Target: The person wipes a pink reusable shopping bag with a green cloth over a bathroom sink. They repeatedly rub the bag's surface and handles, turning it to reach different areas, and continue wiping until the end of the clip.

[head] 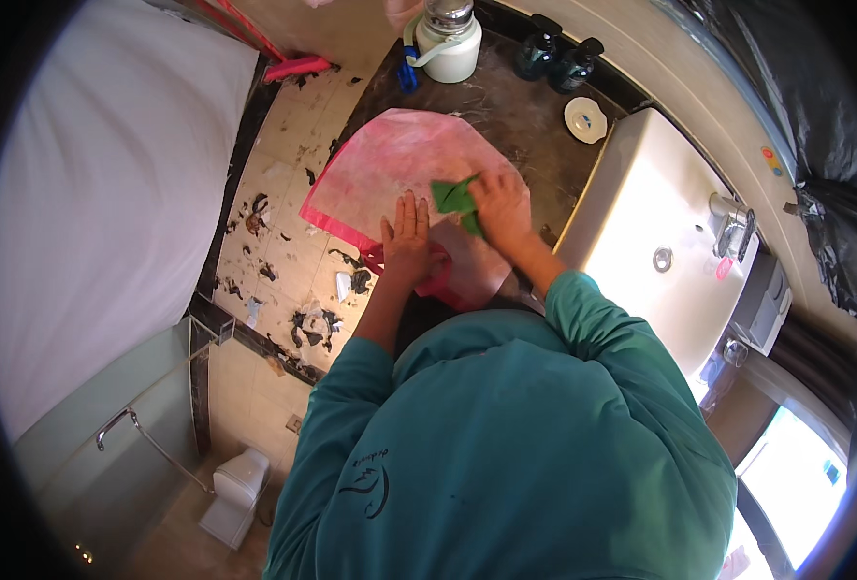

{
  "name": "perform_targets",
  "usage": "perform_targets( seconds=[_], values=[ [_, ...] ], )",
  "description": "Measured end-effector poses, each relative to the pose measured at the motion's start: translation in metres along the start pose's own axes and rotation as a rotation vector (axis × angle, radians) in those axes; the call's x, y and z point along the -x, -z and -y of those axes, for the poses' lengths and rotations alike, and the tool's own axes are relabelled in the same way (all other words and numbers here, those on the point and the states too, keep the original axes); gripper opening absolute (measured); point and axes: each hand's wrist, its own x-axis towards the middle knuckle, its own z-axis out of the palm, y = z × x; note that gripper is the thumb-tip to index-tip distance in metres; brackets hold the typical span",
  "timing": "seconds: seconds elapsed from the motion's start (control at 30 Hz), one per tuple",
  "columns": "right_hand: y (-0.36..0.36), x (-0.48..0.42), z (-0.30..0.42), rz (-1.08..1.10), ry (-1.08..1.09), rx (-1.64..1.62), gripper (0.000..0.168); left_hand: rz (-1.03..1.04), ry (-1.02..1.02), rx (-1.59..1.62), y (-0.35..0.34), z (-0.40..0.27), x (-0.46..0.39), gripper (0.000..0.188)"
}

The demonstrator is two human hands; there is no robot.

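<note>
A pink fabric bag (399, 152) with darker pink edging and handles is spread over a dark stone countertop (501, 94). My left hand (408, 243) presses flat on the bag near its handle, fingers apart. In my right hand (501, 210) is a green cloth or scouring pad (454, 196), which rests against the bag's surface. My fingers cover part of this green piece. Pale marks show on the bag around both hands.
A white sink (631, 210) with a chrome faucet (731, 232) adjoins the counter. At the back stand a white canister (448, 54), dark bottles (573, 65) and a small white dish (585, 120). Dark scraps (316, 322) litter the tiled floor, near a pink broom (298, 68).
</note>
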Motion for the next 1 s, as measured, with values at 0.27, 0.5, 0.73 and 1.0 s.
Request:
perform_targets(
  seconds=[0.27,0.5,0.73,1.0],
  values=[
    [0.047,-0.029,-0.039,-0.078,-0.343,-0.370,0.065,-0.110,0.017,0.240,0.020,-0.001,-0.023,0.083],
    [0.081,0.010,-0.031,-0.067,-0.430,-0.557,0.078,-0.226,0.438,0.519,0.071,0.012,-0.118,0.064],
    [0.050,0.049,-0.038,-0.083,-0.756,-0.793,0.079,-0.046,0.730,0.908,0.058,0.040,-0.175,0.067],
    [0.021,0.042,-0.035,0.000,-0.827,-0.969,0.082,-0.130,0.540,1.174,0.059,0.040,-0.147,0.026]
  ],
)
